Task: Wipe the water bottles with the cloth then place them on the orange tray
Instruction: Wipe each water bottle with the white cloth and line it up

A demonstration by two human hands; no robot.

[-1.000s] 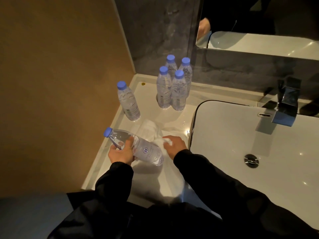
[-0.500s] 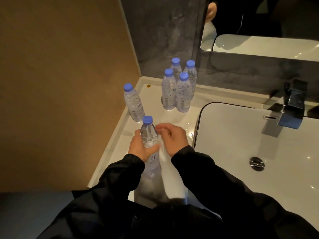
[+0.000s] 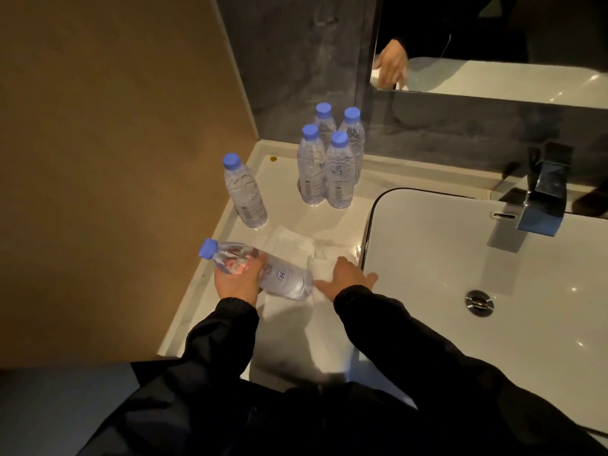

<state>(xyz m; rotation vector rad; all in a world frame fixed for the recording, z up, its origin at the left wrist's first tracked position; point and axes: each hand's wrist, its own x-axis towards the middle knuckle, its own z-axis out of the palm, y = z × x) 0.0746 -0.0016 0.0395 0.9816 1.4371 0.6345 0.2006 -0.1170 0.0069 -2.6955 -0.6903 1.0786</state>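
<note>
Head view: bottle (image 3: pixel 281 278) lies sideways in fingers (image 3: pixel 258 262) of left hand (image 3: pixel 235 284).

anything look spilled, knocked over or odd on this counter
Nothing spilled or broken. A small brown speck sits in the counter's back left corner, and glints by the sink rim may be water drops. The tilted water bottle is gripped by the left hand, not fallen.
</note>
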